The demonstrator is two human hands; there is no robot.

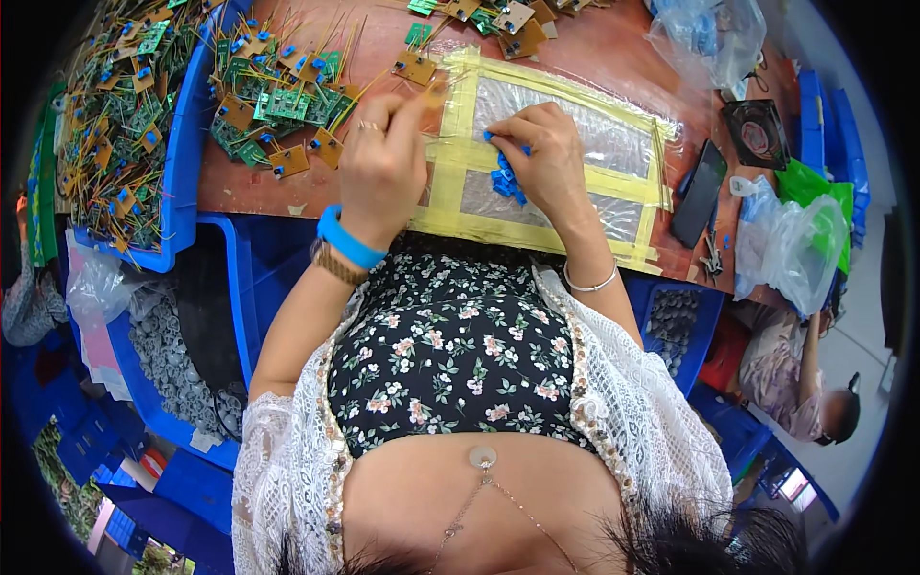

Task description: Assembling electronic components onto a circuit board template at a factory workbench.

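My left hand (383, 172), wearing a blue wristband, is closed in a pinch above the left side of the work surface. At its fingertips is a small brown circuit board (436, 94), smeared by motion. My right hand (548, 158) pinches a small blue plastic piece (488, 135) between thumb and forefinger. A little heap of similar blue pieces (507, 184) lies just under that hand, partly covered by it. Beneath both is a clear plastic sheet (613, 144) held down with yellow tape (460, 115).
Wired circuit boards (278, 105) are piled at the left, with more in a blue bin (182, 192). Toward the right lie a phone (700, 196), a black fan (757, 132), keys (711, 257) and plastic bags (791, 240). Another person (791, 369) is at the far right.
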